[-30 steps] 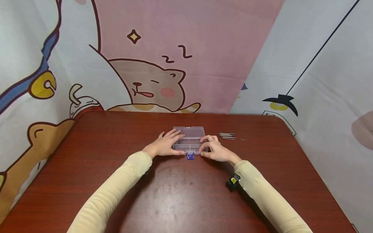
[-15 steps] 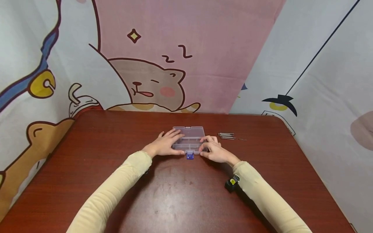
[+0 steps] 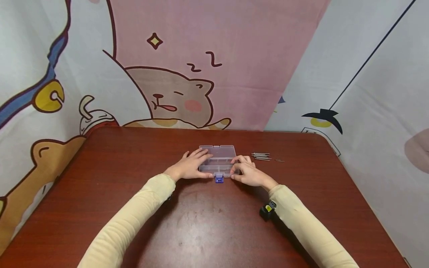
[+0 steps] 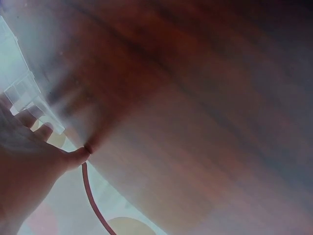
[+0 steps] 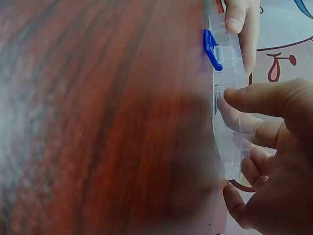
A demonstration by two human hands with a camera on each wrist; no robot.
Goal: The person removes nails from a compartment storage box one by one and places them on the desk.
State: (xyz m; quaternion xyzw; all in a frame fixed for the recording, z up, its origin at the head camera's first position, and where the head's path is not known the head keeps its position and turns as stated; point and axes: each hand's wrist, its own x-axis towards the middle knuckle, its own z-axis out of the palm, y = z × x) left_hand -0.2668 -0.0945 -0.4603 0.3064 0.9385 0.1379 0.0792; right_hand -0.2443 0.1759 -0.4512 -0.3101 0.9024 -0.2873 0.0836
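Observation:
A clear plastic compartment box (image 3: 218,162) lies on the table, its lid (image 3: 221,150) folded back and its blue latch (image 3: 219,179) hanging at the front. My left hand (image 3: 191,166) spreads over the box's left side, thumb along the front edge. In the left wrist view its fingers (image 4: 44,131) reach under a corner of the box. My right hand (image 3: 248,174) holds the front right corner. The right thumb (image 5: 244,96) lies against the front wall; the index finger (image 5: 230,115) shows through the clear plastic. A small thin metal piece (image 5: 216,100) shows near that fingertip.
Several thin metal rods (image 3: 261,156) lie in a group on the table right of the box. Beside them are a few tiny thin pieces (image 3: 279,160). The brown table (image 3: 201,223) ends at the back against a printed cloth (image 3: 254,67).

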